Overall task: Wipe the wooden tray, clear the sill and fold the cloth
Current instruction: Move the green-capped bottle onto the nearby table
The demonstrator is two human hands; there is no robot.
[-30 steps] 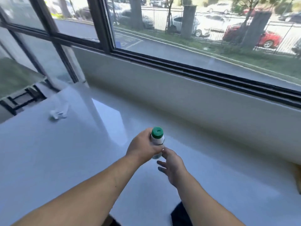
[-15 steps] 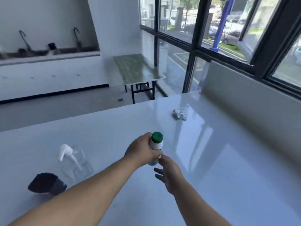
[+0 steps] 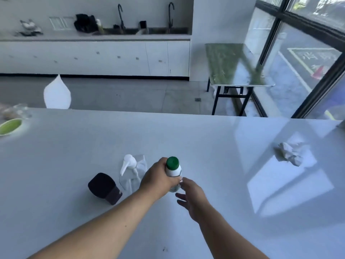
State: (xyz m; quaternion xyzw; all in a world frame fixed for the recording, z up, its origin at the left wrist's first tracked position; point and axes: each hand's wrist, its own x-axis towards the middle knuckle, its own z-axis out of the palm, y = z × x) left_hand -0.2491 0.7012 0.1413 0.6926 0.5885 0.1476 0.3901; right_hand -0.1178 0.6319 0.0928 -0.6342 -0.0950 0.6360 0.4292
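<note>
My left hand [image 3: 158,177] is closed around a small white bottle with a green cap [image 3: 173,168], held upright above the white counter [image 3: 205,146]. Just right of the bottle and below it, my right hand [image 3: 192,197] hovers with fingers spread, holding nothing. A crumpled white cloth [image 3: 290,154] lies on the counter far to the right. No wooden tray is in view.
A clear spray bottle with a white trigger [image 3: 131,171] and a dark cylindrical object [image 3: 104,187] lying on its side sit left of my hands. A green bowl [image 3: 10,126] is at the far left edge. Beyond the counter are a green table [image 3: 233,64] and sinks.
My view has swung left from the window sill to the room side of the counter. The bottle stays in my left hand; the spray bottle and dark object came into view.
</note>
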